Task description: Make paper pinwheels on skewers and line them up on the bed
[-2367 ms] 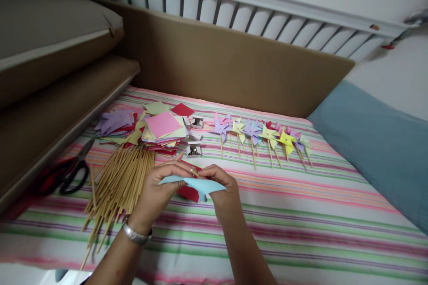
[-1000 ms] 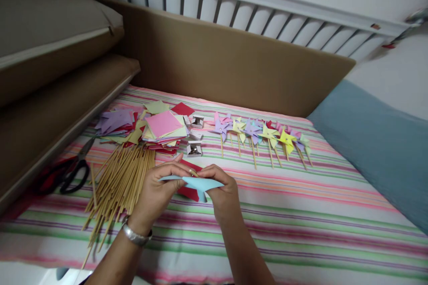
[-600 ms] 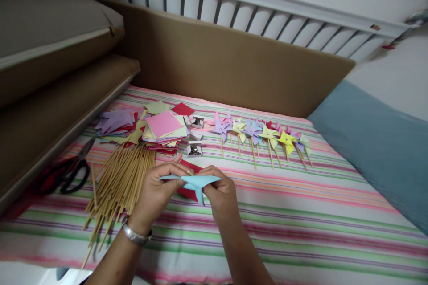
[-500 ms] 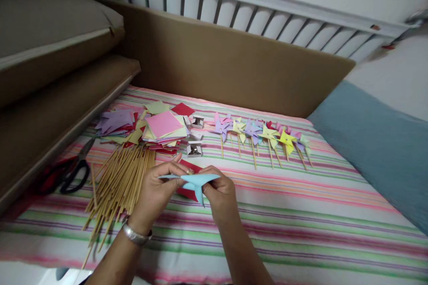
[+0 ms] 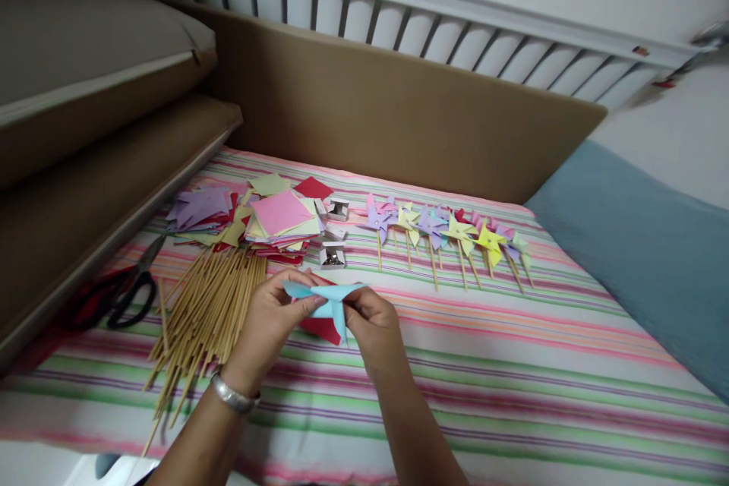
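A light blue paper pinwheel [image 5: 333,295], without a stick, is held up between my two hands. My left hand [image 5: 285,311] pinches its left side, thumb in front. The fingers of my right hand [image 5: 371,317] are closed on its right side. Under the hands lies a red paper sheet [image 5: 323,329], partly covered. Left of my left hand, a heap of thin wooden sticks [image 5: 213,311] is spread on the striped cloth [image 5: 512,364]. Beyond the hands stand small open boxes, the nearer box [image 5: 332,255] holding small shiny metal pieces.
Piles of coloured paper squares [image 5: 280,214] lie behind the sticks. Black-handled scissors [image 5: 135,285] rest at the left. Several finished pinwheels on sticks [image 5: 433,224] line the back right. Cushions [image 5: 108,53] are stacked on the left, and a brown panel [image 5: 387,102] runs along the back.
The blue pinwheel has been tilted in my hands, so more of its blades show. Both hands have shifted only slightly.
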### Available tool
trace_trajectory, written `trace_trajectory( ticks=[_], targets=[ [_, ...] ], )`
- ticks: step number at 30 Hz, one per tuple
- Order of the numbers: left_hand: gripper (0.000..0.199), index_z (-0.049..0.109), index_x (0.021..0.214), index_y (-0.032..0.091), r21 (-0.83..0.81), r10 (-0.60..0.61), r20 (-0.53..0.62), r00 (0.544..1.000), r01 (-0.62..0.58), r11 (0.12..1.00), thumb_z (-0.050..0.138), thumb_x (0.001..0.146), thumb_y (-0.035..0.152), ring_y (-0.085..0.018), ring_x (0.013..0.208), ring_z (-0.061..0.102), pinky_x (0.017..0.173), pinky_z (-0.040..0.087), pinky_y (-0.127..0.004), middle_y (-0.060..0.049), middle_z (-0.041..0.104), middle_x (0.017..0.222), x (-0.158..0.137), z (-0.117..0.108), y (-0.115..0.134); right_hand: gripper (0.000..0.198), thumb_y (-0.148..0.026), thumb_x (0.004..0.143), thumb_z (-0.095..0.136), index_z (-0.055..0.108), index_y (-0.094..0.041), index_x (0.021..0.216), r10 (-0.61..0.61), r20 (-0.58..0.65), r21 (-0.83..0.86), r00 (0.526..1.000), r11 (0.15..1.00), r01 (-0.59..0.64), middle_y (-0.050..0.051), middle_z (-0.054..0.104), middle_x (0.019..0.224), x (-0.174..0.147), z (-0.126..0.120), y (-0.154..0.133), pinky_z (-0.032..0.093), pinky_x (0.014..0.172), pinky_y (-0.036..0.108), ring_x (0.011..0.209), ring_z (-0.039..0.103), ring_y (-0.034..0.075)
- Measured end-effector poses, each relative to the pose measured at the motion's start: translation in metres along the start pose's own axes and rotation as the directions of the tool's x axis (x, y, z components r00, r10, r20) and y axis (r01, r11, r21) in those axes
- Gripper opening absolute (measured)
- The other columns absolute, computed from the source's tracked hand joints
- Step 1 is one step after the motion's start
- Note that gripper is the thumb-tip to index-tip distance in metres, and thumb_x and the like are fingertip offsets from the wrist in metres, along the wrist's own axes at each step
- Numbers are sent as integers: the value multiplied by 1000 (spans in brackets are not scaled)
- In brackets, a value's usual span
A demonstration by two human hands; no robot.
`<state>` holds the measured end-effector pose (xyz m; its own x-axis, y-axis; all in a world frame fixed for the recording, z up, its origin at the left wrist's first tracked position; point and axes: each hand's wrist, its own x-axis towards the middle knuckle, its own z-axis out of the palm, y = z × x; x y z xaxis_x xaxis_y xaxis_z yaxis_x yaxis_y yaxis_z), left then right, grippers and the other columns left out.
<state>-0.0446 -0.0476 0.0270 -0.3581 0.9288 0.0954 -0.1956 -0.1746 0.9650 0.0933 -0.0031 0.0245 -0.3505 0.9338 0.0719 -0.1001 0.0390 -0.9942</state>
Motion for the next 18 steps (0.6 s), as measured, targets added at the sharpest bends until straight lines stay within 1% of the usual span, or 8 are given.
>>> trace_trajectory(
  ticks=[3, 6, 9, 12, 14, 18],
  targets=[
    [26, 61, 81, 18, -136, -82, -48, 996, 74, 988, 76, 60, 19, -12, 70, 59, 65, 45, -22, 2, 65, 75, 3, -1, -5, 12, -20, 67, 65, 69, -19, 77, 56, 70, 23, 996, 998, -58, 0, 65, 73, 3, 0, 1, 46, 64, 25, 66, 58, 13],
    [38, 60, 93, 18, -225, -130, -101, 986, 104, 969, 76, 59, 20, -10, 65, 58, 63, 44, -21, 2, 65, 73, 7, -3, -7, 18, -20, 63, 67, 68, -18, 81, 138, 116, 15, 984, 990, -141, 0, 67, 71, 6, -5, 9, 47, 67, 26, 67, 60, 14],
    [52, 58, 105, 16, -259, -175, -166, 970, 128, 957, 77, 56, 22, -14, 73, 62, 67, 45, -24, -2, 67, 80, 11, -6, -5, 17, -19, 58, 69, 66, -17, 75, 222, 112, -108, 969, 972, -210, -1, 64, 65, 6, -15, 20, 44, 58, 24, 60, 57, 12],
    [59, 58, 108, 14, -268, -188, -214, 959, 127, 955, 78, 54, 23, -17, 77, 63, 71, 46, -27, -5, 68, 85, 14, -8, -4, 7, -19, 62, 66, 65, -16, 69, 272, 123, -291, 954, 929, -227, -3, 60, 57, 2, -28, 30, 38, 50, 21, 52, 52, 10],
    [59, 58, 107, 14, -262, -185, -225, 957, 123, 957, 78, 53, 24, -17, 76, 63, 71, 46, -28, -5, 68, 85, 14, -9, -5, 3, -19, 65, 63, 65, -17, 65, 247, 113, -393, 962, 901, -185, -3, 58, 56, -3, -35, 34, 36, 49, 21, 51, 50, 9],
    [54, 62, 100, 13, -193, -177, -236, 956, 132, 972, 80, 51, 28, -14, 67, 60, 65, 46, -26, -4, 67, 81, 9, -10, -10, 5, -18, 66, 66, 70, -19, 64, 82, 98, -514, 992, 857, -20, -1, 62, 64, -18, -45, 36, 39, 56, 21, 60, 55, 11]
  ],
)
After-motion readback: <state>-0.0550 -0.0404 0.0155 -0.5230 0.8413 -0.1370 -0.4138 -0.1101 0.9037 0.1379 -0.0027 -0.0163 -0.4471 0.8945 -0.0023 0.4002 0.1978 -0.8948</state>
